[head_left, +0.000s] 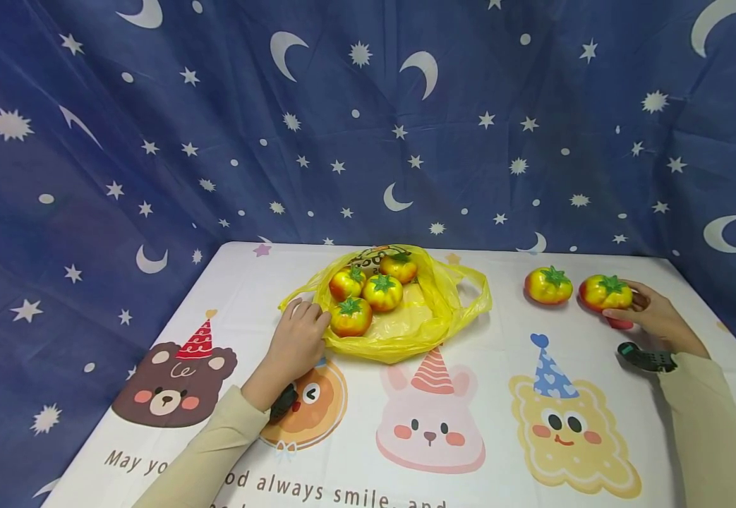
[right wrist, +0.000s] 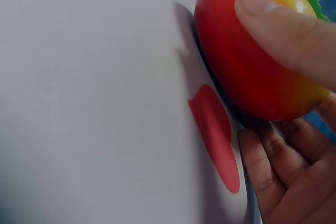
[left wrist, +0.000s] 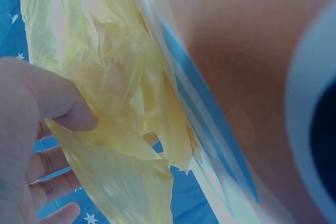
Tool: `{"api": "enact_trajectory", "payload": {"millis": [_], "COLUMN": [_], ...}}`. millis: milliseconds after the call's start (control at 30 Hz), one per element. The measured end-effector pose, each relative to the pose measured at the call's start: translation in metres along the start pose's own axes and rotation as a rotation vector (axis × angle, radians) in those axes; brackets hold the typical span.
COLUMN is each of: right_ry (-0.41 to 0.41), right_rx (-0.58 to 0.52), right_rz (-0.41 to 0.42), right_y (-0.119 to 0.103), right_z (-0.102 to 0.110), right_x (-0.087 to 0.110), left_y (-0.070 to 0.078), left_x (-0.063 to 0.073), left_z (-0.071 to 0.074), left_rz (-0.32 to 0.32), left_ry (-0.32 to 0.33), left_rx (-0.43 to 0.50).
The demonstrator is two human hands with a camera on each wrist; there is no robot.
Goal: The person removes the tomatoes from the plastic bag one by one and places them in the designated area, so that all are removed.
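Observation:
A yellow plastic bag (head_left: 406,342) lies with its mouth spread wide on the table, several red-and-yellow toy tomatoes (head_left: 351,317) inside. My left hand (head_left: 298,335) pinches the bag's left edge; in the left wrist view the thumb presses the thin plastic (left wrist: 113,135) against fingers behind it. Far to the right, my right hand (head_left: 656,317) grips another toy tomato (head_left: 604,292) from its right side. The right wrist view has the thumb across this tomato's red side (right wrist: 231,51) and the other fingers curled under it. One more toy tomato (head_left: 548,286) sits just left of it.
A white tablecloth (head_left: 469,416) printed with cartoon animals and lettering covers the table. Behind it hangs a dark blue curtain (head_left: 368,162) with moons and stars. The bag's right handle loop (head_left: 483,296) stretches out toward the right.

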State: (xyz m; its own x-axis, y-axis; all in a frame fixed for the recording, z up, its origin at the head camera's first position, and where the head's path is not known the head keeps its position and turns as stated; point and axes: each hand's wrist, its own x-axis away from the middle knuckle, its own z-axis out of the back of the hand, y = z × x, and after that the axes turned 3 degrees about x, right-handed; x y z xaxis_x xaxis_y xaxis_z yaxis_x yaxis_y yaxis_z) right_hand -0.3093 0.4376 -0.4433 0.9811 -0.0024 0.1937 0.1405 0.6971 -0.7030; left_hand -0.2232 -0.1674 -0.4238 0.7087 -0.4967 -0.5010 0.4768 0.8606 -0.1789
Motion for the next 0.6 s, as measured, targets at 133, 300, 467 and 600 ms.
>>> {"api": "enact_trajectory", "payload": {"millis": [133, 300, 467, 600], "right_ry": [0.007, 0.011, 0.000, -0.002], "right_rx": [-0.001, -0.014, -0.011, 0.006], "right_rz": [-0.018, -0.049, -0.055, -0.064], "right_y": [-0.0013, -0.0030, -0.0023, -0.0004], "right_z": [-0.0006, -0.0007, 0.0000, 0.0001], "right_x": [-0.0005, -0.0019, -0.0048, -0.0072], "left_y": [-0.0003, -0.0003, -0.0001, -0.0001], "left_x": [-0.0002, -0.0004, -0.0005, -0.0005], "left_z": [-0.0006, -0.0007, -0.0002, -0.0003], "left_rz": [0.002, 0.000, 0.004, 0.005], "left_ry": [-0.007, -0.008, -0.011, -0.013], "left_rx": [0.003, -0.007, -0.004, 0.004]}}
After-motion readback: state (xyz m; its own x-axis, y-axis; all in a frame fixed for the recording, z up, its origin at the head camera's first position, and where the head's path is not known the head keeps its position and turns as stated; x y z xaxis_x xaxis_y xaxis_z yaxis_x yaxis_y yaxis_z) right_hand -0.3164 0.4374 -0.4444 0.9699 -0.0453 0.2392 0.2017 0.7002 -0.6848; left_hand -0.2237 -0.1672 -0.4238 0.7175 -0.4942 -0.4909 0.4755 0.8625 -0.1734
